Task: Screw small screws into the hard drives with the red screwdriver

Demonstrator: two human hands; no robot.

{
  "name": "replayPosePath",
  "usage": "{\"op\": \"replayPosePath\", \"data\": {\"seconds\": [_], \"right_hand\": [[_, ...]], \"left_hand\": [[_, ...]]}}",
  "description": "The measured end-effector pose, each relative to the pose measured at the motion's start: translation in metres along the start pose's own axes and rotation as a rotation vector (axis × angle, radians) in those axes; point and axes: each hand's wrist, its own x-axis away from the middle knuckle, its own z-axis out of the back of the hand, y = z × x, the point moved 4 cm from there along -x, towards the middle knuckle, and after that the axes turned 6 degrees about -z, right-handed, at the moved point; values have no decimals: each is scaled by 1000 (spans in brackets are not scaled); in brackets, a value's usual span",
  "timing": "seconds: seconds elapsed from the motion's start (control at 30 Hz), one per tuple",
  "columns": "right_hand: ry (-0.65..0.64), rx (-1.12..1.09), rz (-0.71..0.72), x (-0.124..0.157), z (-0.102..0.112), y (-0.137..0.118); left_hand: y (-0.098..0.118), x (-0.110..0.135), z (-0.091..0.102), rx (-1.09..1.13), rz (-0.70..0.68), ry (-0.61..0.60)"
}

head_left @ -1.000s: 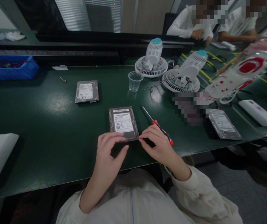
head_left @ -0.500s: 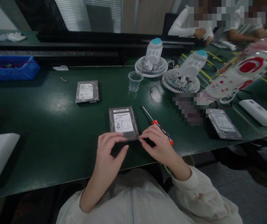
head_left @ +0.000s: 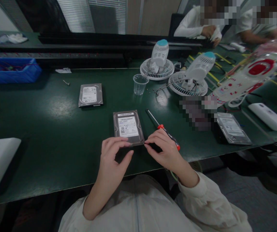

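Hard drive (head_left: 128, 127) lay flat on the table (head_left: 44, 129), cover apparently not yet off. Left hand (head_left: 111, 158) and right hand (head_left: 163, 149) pinched its near edge with narrowed fingers. Screwdriver (head_left: 161, 127) lay unused beside it.

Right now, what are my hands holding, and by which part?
Both the left hand and the right hand pinch the hard drive at its near edge, one at each corner.

Screwdriver (head_left: 163, 130) handle partly behind right hand (head_left: 164, 151)
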Motion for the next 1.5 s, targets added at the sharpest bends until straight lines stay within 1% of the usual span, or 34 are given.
{"op": "replayPosePath", "data": {"seconds": [0.53, 0.63, 0.87, 0.97, 1.33, 1.5], "right_hand": [[-28, 48, 61, 1, -4, -2], [-19, 18, 36, 0, -3, -1], [-46, -119, -114, -2, -4, 5], [-52, -142, -151, -2, -5, 7], [-50, -123, -147, -1, -4, 6], [-43, -126, -131, -1, -3, 7]], "left_hand": [[-1, 1, 0, -3, 8, -8], [-1, 1, 0, -4, 2, -6], [-2, 1, 0, -3, 9, -4], [-2, 0, 0, -2, 16, -8], [-1, 1, 0, 1, 41, -20], [-1, 0, -1, 2, 30, -16]]}}
